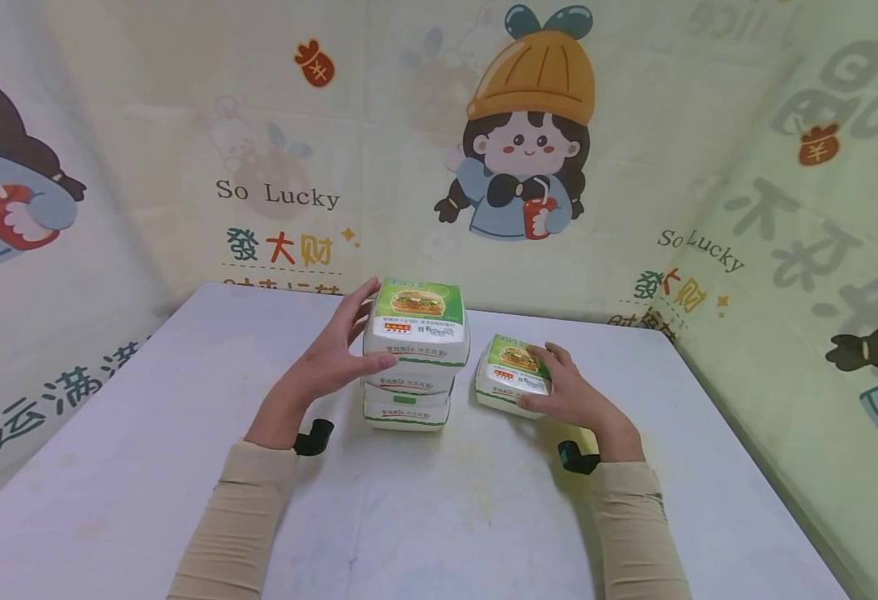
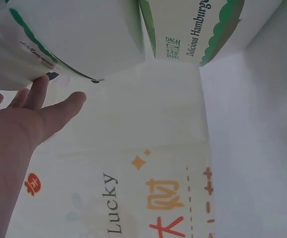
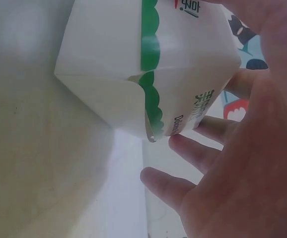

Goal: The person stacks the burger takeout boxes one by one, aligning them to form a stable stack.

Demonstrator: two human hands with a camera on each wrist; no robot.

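Three white-and-green paper burger boxes stand stacked near the middle of the table. My left hand (image 1: 333, 350) holds the top burger box (image 1: 416, 325) at its left side, thumb at the front and fingers toward the back. Under it are the middle box (image 1: 416, 382) and the bottom box (image 1: 406, 412). To the right of the stack, my right hand (image 1: 577, 392) grips another burger box (image 1: 512, 367), its thumb in front and its fingers spread along the far side. In the right wrist view, fingertips (image 3: 180, 144) meet that box's printed side.
The white table (image 1: 423, 517) reaches back to a hanging cloth (image 1: 378, 142) with cartoon prints. More printed cloth (image 1: 851, 358) hangs along the right side. Black wrist mounts (image 1: 314, 437) stick out from both forearms near the tabletop.
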